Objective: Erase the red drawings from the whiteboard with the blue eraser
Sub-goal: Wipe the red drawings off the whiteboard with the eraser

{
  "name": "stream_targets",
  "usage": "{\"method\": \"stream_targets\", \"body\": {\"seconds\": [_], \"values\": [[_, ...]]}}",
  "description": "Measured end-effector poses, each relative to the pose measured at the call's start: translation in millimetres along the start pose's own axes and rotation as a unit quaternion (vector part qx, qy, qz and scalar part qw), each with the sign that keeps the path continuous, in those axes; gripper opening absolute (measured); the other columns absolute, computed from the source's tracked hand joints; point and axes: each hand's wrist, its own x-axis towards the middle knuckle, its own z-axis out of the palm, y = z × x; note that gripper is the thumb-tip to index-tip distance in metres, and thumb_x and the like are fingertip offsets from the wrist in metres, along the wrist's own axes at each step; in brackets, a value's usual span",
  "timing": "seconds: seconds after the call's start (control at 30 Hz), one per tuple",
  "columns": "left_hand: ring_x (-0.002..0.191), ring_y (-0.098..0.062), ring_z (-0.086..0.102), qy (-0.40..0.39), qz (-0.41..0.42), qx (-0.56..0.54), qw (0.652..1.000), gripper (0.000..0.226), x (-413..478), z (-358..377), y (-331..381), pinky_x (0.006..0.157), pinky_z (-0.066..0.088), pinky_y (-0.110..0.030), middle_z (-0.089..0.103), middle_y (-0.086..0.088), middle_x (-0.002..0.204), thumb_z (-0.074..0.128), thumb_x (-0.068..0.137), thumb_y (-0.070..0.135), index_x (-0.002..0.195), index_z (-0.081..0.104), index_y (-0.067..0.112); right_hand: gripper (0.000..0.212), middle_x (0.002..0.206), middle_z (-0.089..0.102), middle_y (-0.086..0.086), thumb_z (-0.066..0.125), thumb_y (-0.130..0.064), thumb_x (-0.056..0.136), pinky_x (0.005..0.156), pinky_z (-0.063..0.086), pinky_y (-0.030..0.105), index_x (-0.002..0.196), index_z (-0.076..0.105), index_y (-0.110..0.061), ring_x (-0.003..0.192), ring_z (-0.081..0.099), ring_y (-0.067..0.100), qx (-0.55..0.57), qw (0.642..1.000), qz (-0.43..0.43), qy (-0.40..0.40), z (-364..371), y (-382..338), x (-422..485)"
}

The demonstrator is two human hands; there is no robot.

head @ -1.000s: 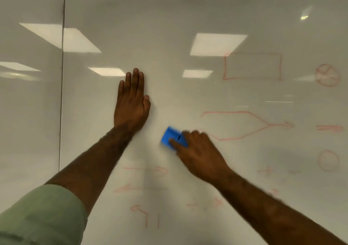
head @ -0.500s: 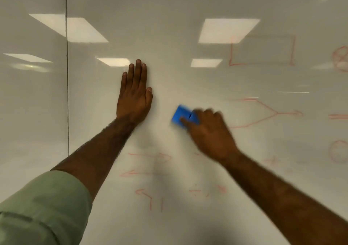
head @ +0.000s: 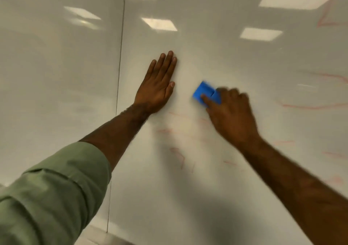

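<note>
My right hand (head: 232, 115) grips the blue eraser (head: 205, 92) and presses it against the whiteboard (head: 207, 197), its thumb lying over the eraser's lower edge. My left hand (head: 157, 86) lies flat on the board with straight fingers, just left of the eraser. Faint red arrows (head: 178, 155) and short strokes show below both hands. More red lines (head: 312, 106) run along the right side, and a red corner (head: 324, 19) sits at the upper right. The picture is blurred by motion.
A vertical seam (head: 117, 97) splits the board into two panels, left of my left hand. Ceiling lights (head: 160, 24) glare on the glossy surface. The board's bottom edge (head: 105, 236) shows at the lower left.
The view has swung left and down, so the red shapes slid toward the right edge. My right hand keeps the eraser near my left hand, which stays flat on the board.
</note>
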Motion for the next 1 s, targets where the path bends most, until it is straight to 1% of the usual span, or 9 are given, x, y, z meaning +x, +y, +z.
{"method": "stream_targets", "body": {"seconds": [0.2,0.27,0.47,0.57,0.67,0.73,0.8,0.9,1.0], "values": [[0.161,-0.029,0.007,-0.004,-0.005,0.015,1.000,0.063,-35.4,8.4,-18.0,0.131,0.006,-0.044,0.010,-0.014,0.173,0.032,0.108,0.028,0.165,0.012,0.008,0.043,0.124,0.064,0.024,0.072,-0.009,0.088,0.080,0.041,0.044,0.131,0.067,-0.015,0.098,0.058,0.038,0.055,0.963,-0.247,-0.093,34.4,-77.2,-84.7],[0.161,-0.028,0.007,-0.007,0.002,0.014,1.000,0.063,-40.9,7.2,-24.1,0.131,0.006,-0.043,0.010,-0.013,0.173,0.032,0.108,0.028,0.165,0.012,0.008,0.040,0.123,0.066,0.025,0.070,-0.011,0.093,0.078,0.040,0.043,0.132,0.068,-0.017,0.096,0.062,0.040,0.063,0.971,-0.216,-0.074,32.1,-62.6,-51.3],[0.160,-0.032,0.010,0.001,-0.015,0.003,1.000,0.062,-57.4,10.6,-30.6,0.131,0.009,-0.047,0.013,-0.016,0.172,0.031,0.108,0.027,0.164,0.014,0.005,0.041,0.118,0.057,0.022,0.059,-0.031,0.096,0.078,0.041,0.048,0.136,0.055,-0.025,0.095,0.054,0.041,-0.016,1.000,0.003,0.006,18.0,-33.6,62.1],[0.160,-0.032,0.011,0.011,-0.024,-0.004,1.000,0.063,-63.1,13.3,-32.6,0.131,0.008,-0.046,0.013,-0.017,0.172,0.032,0.107,0.025,0.164,0.015,0.005,0.041,0.120,0.061,0.023,0.062,-0.024,0.096,0.079,0.037,0.046,0.137,0.059,-0.025,0.095,0.056,0.040,-0.003,1.000,-0.015,-0.013,32.6,-69.5,31.3],[0.160,-0.032,0.011,0.021,-0.031,0.002,0.999,0.063,-69.2,17.2,-35.4,0.131,0.006,-0.045,0.014,-0.016,0.172,0.035,0.107,0.024,0.164,0.015,0.006,0.040,0.125,0.065,0.027,0.064,-0.009,0.096,0.083,0.038,0.046,0.135,0.066,-0.017,0.099,0.063,0.041,0.039,0.988,-0.130,-0.080,48.1,-124.7,-53.8],[0.160,-0.033,0.011,0.022,-0.034,0.002,0.999,0.063,-75.0,20.9,-34.9,0.131,0.006,-0.045,0.014,-0.017,0.172,0.035,0.107,0.025,0.164,0.014,0.006,0.037,0.124,0.065,0.026,0.049,-0.002,0.101,0.083,0.042,0.047,0.131,0.067,-0.013,0.100,0.064,0.040,0.048,0.967,-0.217,-0.124,49.0,-146.3,-103.0],[0.160,-0.033,0.011,0.022,-0.037,0.000,0.999,0.064,-79.1,23.4,-32.4,0.131,0.006,-0.045,0.014,-0.017,0.172,0.036,0.107,0.025,0.163,0.015,0.006,0.040,0.125,0.066,0.025,0.040,-0.001,0.104,0.082,0.043,0.046,0.130,0.067,-0.013,0.101,0.065,0.039,0.051,0.958,-0.246,-0.141,47.0,-140.5,-113.6],[0.160,-0.033,0.013,0.029,-0.044,-0.003,0.999,0.065,-84.7,23.8,-34.0,0.131,0.007,-0.045,0.015,-0.017,0.172,0.038,0.105,0.025,0.163,0.017,0.005,0.043,0.132,0.062,0.028,0.064,-0.009,0.098,0.085,0.039,0.045,0.139,0.063,-0.018,0.104,0.063,0.042,0.032,0.978,-0.175,-0.104,48.0,-111.9,-68.1],[0.160,-0.032,0.011,0.026,-0.055,-0.012,0.998,0.067,-90.0,25.7,-30.8,0.131,0.006,-0.044,0.014,-0.016,0.172,0.038,0.104,0.025,0.164,0.015,0.006,0.046,0.133,0.057,0.023,0.064,-0.020,0.099,0.080,0.036,0.046,0.144,0.054,-0.025,0.101,0.054,0.040,-0.018,0.997,-0.048,-0.057,41.2,-88.1,-7.6]]}}
